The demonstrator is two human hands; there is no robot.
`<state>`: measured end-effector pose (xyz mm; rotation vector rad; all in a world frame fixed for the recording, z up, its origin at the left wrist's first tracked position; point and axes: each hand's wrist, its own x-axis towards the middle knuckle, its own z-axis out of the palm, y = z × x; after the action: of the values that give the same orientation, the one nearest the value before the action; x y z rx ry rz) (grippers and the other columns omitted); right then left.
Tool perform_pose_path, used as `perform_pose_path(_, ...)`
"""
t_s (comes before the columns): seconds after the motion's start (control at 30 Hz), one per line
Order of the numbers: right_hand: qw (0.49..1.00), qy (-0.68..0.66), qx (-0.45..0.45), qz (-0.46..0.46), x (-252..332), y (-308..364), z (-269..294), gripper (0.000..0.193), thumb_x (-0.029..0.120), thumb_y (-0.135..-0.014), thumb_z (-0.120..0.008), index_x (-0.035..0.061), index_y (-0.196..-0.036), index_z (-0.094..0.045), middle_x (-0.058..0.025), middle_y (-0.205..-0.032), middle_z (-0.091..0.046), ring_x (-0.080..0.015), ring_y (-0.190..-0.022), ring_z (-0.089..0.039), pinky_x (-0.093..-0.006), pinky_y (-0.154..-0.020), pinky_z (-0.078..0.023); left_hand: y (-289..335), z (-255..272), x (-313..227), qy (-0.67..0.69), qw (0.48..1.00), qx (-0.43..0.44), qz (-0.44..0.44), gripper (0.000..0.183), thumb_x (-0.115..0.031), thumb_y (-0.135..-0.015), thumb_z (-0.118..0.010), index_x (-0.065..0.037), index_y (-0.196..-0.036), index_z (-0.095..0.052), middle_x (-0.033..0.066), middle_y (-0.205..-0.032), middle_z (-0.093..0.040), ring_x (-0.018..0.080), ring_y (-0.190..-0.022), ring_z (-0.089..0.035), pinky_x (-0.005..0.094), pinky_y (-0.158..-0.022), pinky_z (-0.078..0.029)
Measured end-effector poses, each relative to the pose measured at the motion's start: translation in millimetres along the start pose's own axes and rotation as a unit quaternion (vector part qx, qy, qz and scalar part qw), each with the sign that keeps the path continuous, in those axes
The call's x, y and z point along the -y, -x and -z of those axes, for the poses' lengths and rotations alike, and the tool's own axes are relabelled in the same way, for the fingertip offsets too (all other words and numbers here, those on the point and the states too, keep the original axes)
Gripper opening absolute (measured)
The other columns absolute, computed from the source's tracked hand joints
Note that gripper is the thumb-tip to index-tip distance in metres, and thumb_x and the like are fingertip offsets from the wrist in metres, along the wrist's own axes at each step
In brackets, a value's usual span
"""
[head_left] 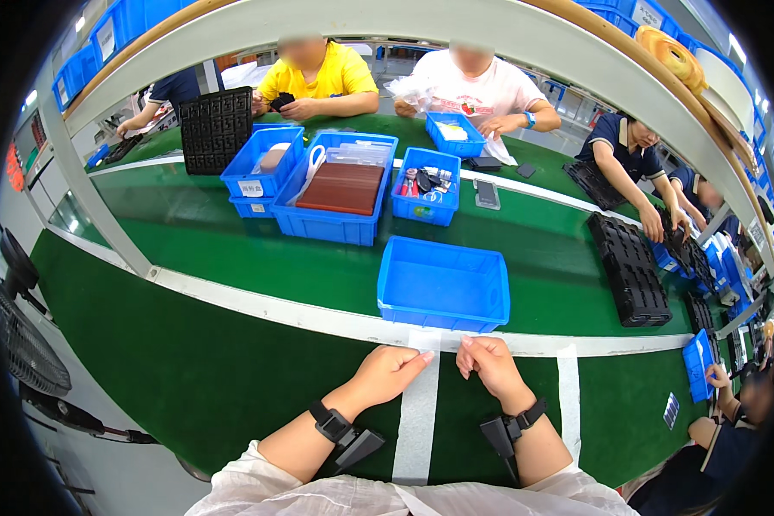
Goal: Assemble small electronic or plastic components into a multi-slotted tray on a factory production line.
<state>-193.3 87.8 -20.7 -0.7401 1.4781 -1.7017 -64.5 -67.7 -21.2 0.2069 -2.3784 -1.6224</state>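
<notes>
My left hand (pixel 390 373) is closed in a loose fist, thumb stretched along the top, beside the white tape strip (pixel 418 421) on the green bench. Opposite it, my right hand (pixel 491 366) is curled with its fingertips drawn in. Nothing shows in either hand. A narrow gap parts the two hands over the strip. Just beyond them, past the white rail (pixel 267 308), sits an empty blue bin (pixel 443 288). Black straps with dark devices circle both my wrists.
Farther back stand a blue bin with a brown box (pixel 342 189), a blue bin of small parts (pixel 426 209) and a grey phone-like piece (pixel 487 194). Black trays (pixel 629 271) lie at right. Several people work around the bench. A fan (pixel 26 335) stands at left.
</notes>
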Motion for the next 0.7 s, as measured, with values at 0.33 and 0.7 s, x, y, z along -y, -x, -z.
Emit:
perform_pose_path(0.33, 1.0, 0.005, -0.007, -0.001, 1.4, 0.4, -2.3, 0.039, 0.021, -0.091, -0.044, 0.0059, -0.054, -0.042, -0.0047, -0.054, -0.045, -0.0129, -0.051, -0.043, -0.0254, -0.049, -0.037, -0.5, -1.9, 3.9, 0.006, 1.0, -0.009, -0.004, 0.044, -0.026, -0.086, -0.053, 0.0, -0.053, -0.04, 0.0089, -0.046, -0.031, 0.0142, -0.043, -0.028, 0.0315, -0.042, -0.028)
perform_pose_path(0.7, 1.0, 0.003, -0.003, -0.001, 0.9, 0.2, -0.4, 0.041, 0.023, -0.091, -0.044, 0.0049, -0.054, -0.045, -0.0036, -0.055, -0.048, -0.0109, -0.051, -0.045, -0.0244, -0.05, -0.038, -0.4, -1.8, 3.2, 0.002, 1.0, -0.012, -0.005, 0.044, -0.026, -0.086, -0.053, -0.001, -0.052, -0.039, 0.0086, -0.045, -0.031, 0.0146, -0.042, -0.028, 0.0318, -0.042, -0.028)
